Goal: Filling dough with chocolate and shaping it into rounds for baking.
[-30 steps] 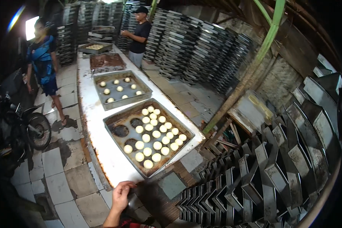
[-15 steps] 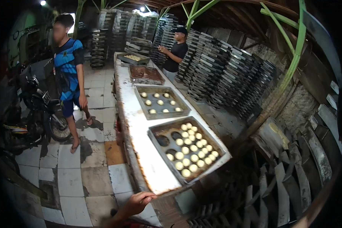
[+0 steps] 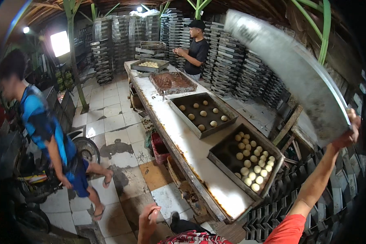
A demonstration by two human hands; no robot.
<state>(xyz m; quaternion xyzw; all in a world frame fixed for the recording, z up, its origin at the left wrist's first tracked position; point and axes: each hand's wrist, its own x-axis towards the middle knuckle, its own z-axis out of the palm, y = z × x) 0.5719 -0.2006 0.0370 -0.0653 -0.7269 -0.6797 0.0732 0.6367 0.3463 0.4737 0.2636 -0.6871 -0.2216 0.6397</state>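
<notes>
My raised right hand (image 3: pixel 345 130) grips a large grey metal tray (image 3: pixel 284 69) by its edge, holding it tilted high at the upper right. My left hand (image 3: pixel 149 219) is low at the bottom centre, short of the table, fingers curled; whether anything is inside is unclear. On the long worn table (image 3: pixel 227 195) nearest me, a dark tray (image 3: pixel 225 157) holds several pale dough balls (image 3: pixel 252 175). Behind it a second tray (image 3: pixel 179 99) holds more balls, spaced apart. Farther back are a tray of brown mixture (image 3: pixel 171 81) and another of dough pieces (image 3: pixel 150 64).
A person in blue (image 3: pixel 49 126) walks at the left beside a parked motorbike (image 3: pixel 91 150); another in black (image 3: pixel 195 53) stands behind the table. Tall stacks of metal trays (image 3: pixel 219 57) line the back and right, near green posts (image 3: pixel 75 61). A red crate (image 3: pixel 158 148) sits under the table.
My right hand has come into view lifting the metal tray. My left hand has left the table's edge. The person in blue has stepped nearer on the left; my view has risen.
</notes>
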